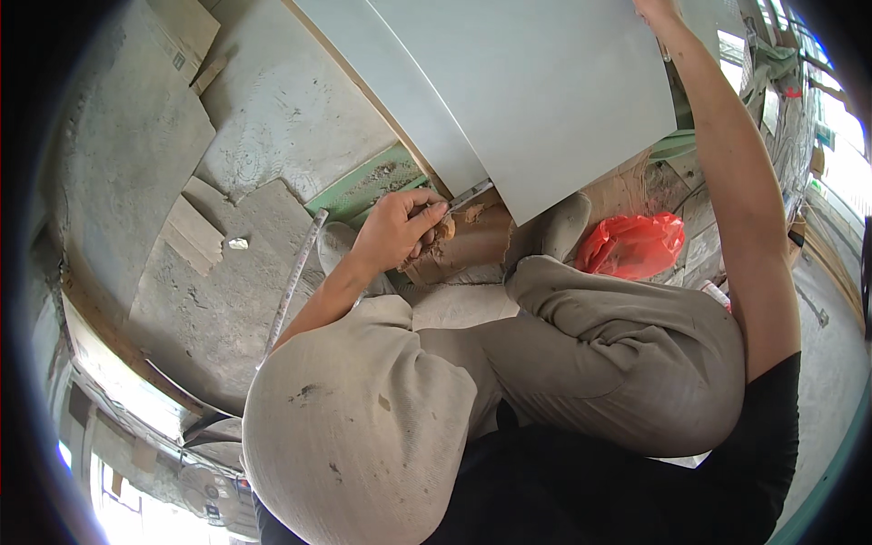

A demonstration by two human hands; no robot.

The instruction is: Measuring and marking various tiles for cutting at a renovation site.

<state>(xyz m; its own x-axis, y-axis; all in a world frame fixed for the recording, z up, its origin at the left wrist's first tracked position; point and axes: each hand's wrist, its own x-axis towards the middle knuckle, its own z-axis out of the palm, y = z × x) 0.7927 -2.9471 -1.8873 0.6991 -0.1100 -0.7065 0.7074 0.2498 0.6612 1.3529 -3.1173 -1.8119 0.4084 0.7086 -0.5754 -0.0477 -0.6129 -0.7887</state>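
Observation:
My left hand (400, 227) is closed, thumb over fingers, on a narrow silver metal strip (472, 193) that looks like a ruler or blade. The strip's end meets the lower edge of a large pale grey panel (563, 100). Along its left lies a second, narrower grey panel (400, 91) with a wood-coloured side edge. At the top right my right arm reaches far forward. My right hand (656, 7) is by the large panel's right edge, with its fingers cut off by the picture's border.
A long marked metal strip (295, 268) slants beside my left forearm. A red plastic bag (631, 245) lies right of my shoes. Torn cardboard (245, 245) and dusty boards cover the floor at left. Brown cardboard (468, 245) and a green strip (363, 182) lie under the panels.

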